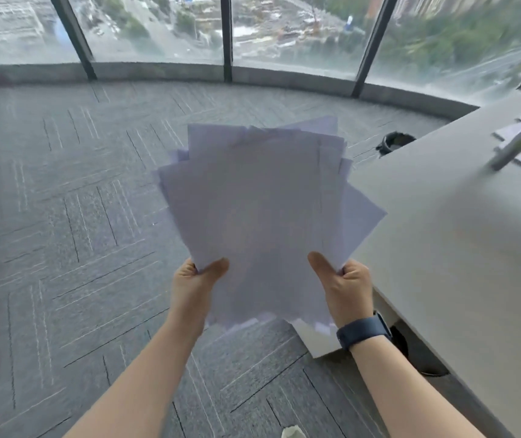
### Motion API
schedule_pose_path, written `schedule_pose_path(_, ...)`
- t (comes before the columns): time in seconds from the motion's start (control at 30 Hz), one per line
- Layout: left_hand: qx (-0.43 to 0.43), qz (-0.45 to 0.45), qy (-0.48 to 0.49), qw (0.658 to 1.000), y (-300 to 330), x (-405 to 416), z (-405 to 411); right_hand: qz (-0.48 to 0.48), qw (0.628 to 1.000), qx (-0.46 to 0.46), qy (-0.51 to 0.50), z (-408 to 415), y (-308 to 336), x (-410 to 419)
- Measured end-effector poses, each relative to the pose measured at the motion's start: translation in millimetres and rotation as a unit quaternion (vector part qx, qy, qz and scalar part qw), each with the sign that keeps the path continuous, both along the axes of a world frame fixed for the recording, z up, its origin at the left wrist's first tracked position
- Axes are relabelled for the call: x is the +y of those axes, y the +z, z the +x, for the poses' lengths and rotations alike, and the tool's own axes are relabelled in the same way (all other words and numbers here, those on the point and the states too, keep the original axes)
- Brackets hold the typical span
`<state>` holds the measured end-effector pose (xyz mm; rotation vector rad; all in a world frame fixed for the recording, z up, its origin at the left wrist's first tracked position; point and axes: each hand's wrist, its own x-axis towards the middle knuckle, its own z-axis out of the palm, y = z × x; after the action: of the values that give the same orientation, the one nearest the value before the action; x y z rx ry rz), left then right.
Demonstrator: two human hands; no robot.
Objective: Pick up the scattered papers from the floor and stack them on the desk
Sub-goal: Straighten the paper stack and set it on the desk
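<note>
Gripping papers [253,216] both hands, beside desk [442,248] edge.

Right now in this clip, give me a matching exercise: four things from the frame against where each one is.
Things:
1. papers
2. desk
3. wristband
4. carpet

Places:
A. on the right wrist
B. along the right side of the view
C. held in the grip of both hands
D. covering the floor up to the windows

Pairs: 1-C, 2-B, 3-A, 4-D

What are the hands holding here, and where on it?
Both the left hand and right hand pinch a messy sheaf of papers near its lower corners.
</note>
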<state>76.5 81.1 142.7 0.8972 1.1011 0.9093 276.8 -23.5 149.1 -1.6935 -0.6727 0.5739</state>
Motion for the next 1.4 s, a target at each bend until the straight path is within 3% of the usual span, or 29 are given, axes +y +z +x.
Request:
schedule_pose_path(0.17, -0.012, 0.029, -0.086, 0.996, 37.3, -34.3, 67.4, -0.005, 0.994, -0.031, -0.100, 44.2, 36.5, -63.0)
schedule_pose_path(0.47, -0.046, 0.046, -0.211, 0.975, 78.0, -113.5, 188.1, 0.035, 0.967, -0.003, -0.251, 121.3, 85.5, -178.6)
schedule_pose_path(0.8, -0.045, 0.014, -0.358, 0.932, 80.0, -209.0, 307.4, 0.071, 0.916, -0.037, -0.393, 191.3, 82.6, -311.1)
schedule_pose_path(1.0, -0.025, 0.007, -0.383, 0.924, 59.5, -236.0, 346.4, 0.091, 0.898, -0.015, -0.430, 216.3, 56.6, -345.0)
schedule_pose_path(1.23, 0.021, 0.035, -0.425, 0.904, 41.3, -245.3, 363.8, 0.102, 0.911, 0.085, -0.390, 229.3, 38.2, -369.7)
schedule_pose_path(1.4, 0.012, 0.091, -0.445, 0.891, 53.4, -240.2, 368.2, 0.105, 0.915, 0.072, -0.384, 246.0, 47.6, -386.8)
